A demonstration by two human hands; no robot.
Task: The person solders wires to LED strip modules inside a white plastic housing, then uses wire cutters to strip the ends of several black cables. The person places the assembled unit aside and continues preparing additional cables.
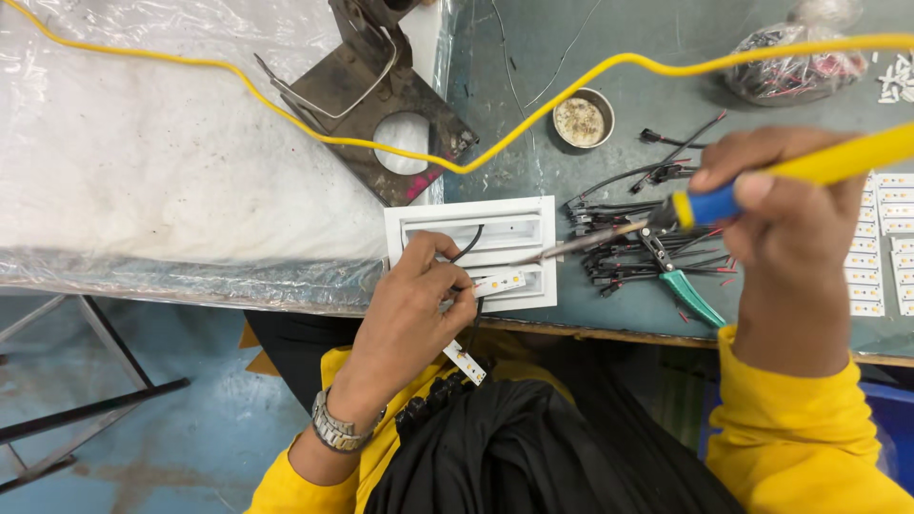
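While hands work, grey-green bench [533, 76], plastic sheet [143, 143], blue floor [190, 428].

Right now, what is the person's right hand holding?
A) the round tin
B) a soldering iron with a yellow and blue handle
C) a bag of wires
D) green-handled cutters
B: the right hand grips the soldering iron, its tip reaching the small LED strip pinched by the left hand.

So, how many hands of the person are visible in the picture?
2. The left hand holds a small white LED strip at the white rectangular plastic frame; the right hand grips a yellow-handled soldering iron.
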